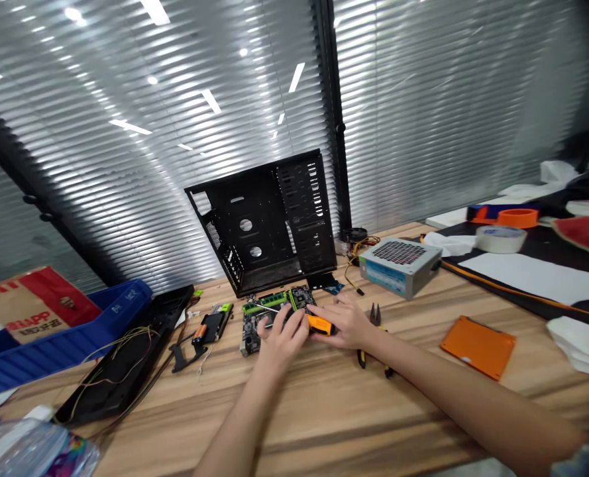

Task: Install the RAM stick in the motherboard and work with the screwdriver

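A green-and-black motherboard [252, 331] lies flat on the table in the middle of the head view. Over its front part rests my left hand [283, 338], thumb and fingers bent and apart, fingertips close to the board. My right hand [342, 323] is closed around the orange handle of a screwdriver [321, 325], at the board's right side. A thin metal shaft points left across the board and passes partly behind my left fingers. The screwdriver's tip and the exact contact of my left fingertips are hard to make out.
Behind the board stands a black computer case [269, 218]. Pliers [375, 318] lie beside my right wrist. A power supply [401, 265] and an orange panel [479, 346] are to the right. Leftward are a black panel [120, 371] with wires and a blue bin [75, 344].
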{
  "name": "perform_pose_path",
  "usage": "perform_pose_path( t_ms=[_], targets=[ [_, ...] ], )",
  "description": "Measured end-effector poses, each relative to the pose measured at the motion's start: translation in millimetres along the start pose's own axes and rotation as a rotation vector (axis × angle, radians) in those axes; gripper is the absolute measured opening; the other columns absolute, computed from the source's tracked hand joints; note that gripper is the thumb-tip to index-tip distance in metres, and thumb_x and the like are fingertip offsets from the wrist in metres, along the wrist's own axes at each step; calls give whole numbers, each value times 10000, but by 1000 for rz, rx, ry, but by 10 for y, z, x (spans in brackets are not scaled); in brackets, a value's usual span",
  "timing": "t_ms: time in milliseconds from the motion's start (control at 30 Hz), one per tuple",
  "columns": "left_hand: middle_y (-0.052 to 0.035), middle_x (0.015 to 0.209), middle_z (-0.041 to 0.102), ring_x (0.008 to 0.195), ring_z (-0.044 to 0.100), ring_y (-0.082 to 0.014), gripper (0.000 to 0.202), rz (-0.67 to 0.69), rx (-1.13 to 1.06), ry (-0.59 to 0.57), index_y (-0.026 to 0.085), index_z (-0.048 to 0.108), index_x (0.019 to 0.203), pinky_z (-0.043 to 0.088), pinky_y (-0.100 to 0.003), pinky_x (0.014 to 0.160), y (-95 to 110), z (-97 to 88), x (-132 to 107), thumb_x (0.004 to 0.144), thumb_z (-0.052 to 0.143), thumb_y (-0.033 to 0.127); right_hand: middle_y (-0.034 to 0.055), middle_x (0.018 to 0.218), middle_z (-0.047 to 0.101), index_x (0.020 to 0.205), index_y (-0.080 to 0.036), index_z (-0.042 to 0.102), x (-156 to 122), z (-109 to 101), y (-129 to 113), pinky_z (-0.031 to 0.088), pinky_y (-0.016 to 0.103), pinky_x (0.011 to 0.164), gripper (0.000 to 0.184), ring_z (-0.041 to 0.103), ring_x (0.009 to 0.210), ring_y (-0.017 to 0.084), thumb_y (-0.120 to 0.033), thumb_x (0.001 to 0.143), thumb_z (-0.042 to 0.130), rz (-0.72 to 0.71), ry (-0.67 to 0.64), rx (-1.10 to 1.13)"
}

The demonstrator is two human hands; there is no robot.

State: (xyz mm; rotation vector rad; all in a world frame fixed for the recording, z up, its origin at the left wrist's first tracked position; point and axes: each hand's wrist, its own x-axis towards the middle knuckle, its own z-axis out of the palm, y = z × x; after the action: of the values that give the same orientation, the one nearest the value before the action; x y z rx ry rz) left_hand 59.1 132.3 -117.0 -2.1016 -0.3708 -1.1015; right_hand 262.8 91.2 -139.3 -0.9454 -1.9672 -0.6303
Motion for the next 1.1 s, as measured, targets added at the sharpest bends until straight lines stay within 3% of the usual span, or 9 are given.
perform_pose_path(
  t_ms=[600, 1100],
  targets=[
    [-13, 1054, 734, 1076, 624, -193, 197, -19, -33, -5, 243, 682, 940, 104, -408, 1082, 19, 10, -10, 937, 506, 155, 93, 867, 734, 1130, -143, 625, -7, 4, -16, 399, 350, 675, 435, 629, 675, 179, -487, 867, 593, -26, 27, 30],
    [-21, 1095, 724, 1105, 610, -195, 171, -57, -64, -36, 246, 663, 983, 79, -407, 1100, 37, 50, -53, 941, 505, 194, 79, 798, 717, 1200, -140, 598, -15, -5, 2, 398, 349, 653, 497, 601, 632, 171, -497, 855, 597, -72, 53, 44]
  ],
)
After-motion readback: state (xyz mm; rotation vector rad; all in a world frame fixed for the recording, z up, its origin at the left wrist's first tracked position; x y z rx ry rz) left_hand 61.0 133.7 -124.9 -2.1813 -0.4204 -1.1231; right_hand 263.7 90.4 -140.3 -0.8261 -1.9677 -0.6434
